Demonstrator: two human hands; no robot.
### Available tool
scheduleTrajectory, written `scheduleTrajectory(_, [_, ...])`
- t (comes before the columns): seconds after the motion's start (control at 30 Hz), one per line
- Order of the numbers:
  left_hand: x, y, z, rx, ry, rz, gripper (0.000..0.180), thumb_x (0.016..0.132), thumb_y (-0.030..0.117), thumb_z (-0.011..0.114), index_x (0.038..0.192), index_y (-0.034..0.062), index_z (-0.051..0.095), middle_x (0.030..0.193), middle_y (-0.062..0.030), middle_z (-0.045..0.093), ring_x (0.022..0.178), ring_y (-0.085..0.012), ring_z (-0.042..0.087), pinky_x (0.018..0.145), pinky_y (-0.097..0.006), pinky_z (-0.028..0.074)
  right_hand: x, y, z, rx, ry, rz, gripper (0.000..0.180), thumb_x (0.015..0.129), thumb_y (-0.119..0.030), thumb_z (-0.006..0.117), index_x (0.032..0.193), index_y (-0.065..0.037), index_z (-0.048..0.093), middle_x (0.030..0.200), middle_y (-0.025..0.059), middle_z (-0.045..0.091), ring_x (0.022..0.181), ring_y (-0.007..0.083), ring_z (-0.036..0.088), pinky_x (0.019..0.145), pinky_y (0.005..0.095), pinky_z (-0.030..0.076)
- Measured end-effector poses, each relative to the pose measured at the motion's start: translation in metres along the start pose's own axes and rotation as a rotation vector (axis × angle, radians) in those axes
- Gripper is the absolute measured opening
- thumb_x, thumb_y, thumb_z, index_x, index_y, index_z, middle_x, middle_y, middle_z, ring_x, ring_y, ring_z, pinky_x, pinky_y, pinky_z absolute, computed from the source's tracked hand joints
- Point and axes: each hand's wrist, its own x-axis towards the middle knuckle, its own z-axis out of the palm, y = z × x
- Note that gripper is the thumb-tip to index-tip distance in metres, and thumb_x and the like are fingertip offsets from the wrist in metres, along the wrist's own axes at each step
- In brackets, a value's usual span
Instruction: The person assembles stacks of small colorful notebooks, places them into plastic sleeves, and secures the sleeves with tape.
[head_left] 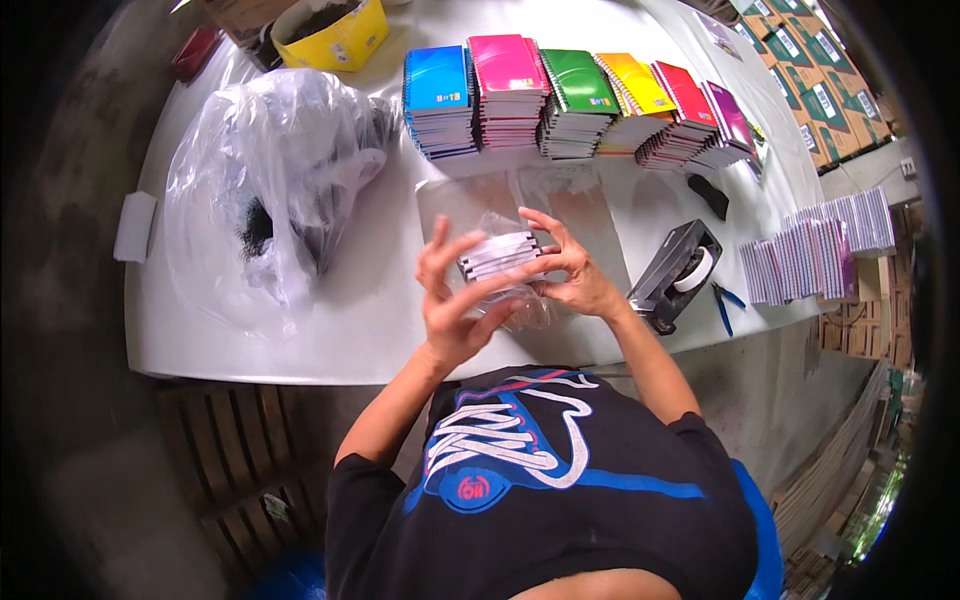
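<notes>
A small stack of notebooks (pixel 498 256), white page edges toward me, sits between my hands in loose clear plastic wrap (pixel 525 312). My right hand (pixel 578 283) holds the stack from its right side, index finger raised along the far edge. At the left, my left hand (pixel 452 305) has its fingers spread and slightly blurred, beside the stack and wrap. Whether its fingertips touch the film is hard to see. Below the hands lies a flat clear plastic sheet (pixel 595 215) on the white table (pixel 390 345).
Spiral notebooks in several colours, such as a blue stack (pixel 437 85), line the back. A big plastic bag (pixel 270 170) lies left, near a yellow bin (pixel 335 40). Right are a tape dispenser (pixel 678 275), blue-handled pliers (pixel 727 305), a black object (pixel 708 196) and more notebooks (pixel 800 260).
</notes>
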Motion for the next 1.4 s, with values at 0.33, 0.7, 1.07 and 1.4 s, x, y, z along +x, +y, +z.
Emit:
scheduleTrajectory(0.33, [-0.024,-0.002,0.015,0.155,-0.118,-0.383,0.04,0.059,0.029,0.084,0.096,0.0258,0.069,0.147,-0.0118,0.027,0.139,-0.0396,0.013,0.102,-0.055,0.018,0.005,-0.035,0.006,0.124,0.121,-0.028,0.026,0.07,-0.014,0.078,0.095,-0.019,0.074,0.146,0.0092,0.033,0.132,0.0275,0.033,0.106,0.041,0.031])
scheduleTrajectory(0.7, [-0.002,0.008,0.022,-0.156,0.202,-0.487,0.027,0.06,0.031,0.084,0.085,0.0256,0.076,0.142,-0.0087,0.036,0.136,-0.034,0.024,0.104,-0.054,0.023,-0.003,-0.029,-0.011,-0.201,0.04,0.081,0.032,0.066,-0.022,0.082,0.094,-0.014,0.07,0.14,0.0104,0.041,0.124,0.0312,0.043,0.101,0.043,0.037])
scheduleTrajectory(1.07, [-0.033,-0.009,0.023,-0.028,0.114,-0.511,0.023,0.061,0.033,0.084,0.079,0.0212,0.073,0.143,-0.0131,0.034,0.132,-0.0356,0.033,0.102,-0.05,0.031,-0.014,-0.013,0.011,0.476,0.117,0.175,0.024,0.074,-0.015,0.077,0.096,-0.007,0.071,0.145,0.0117,0.031,0.132,0.0266,0.033,0.106,0.0389,0.031])
scheduleTrajectory(1.4, [-0.016,-0.019,0.021,-0.361,0.109,-0.713,0.023,0.068,0.02,0.082,0.086,0.0093,0.072,0.125,-0.0117,0.051,0.11,-0.0252,0.056,0.085,-0.034,0.049,0.013,-0.003,0.016,0.52,0.224,0.282,0.022,0.072,-0.008,0.077,0.092,-0.005,0.069,0.132,0.0112,0.046,0.121,0.0212,0.045,0.095,0.0354,0.041])
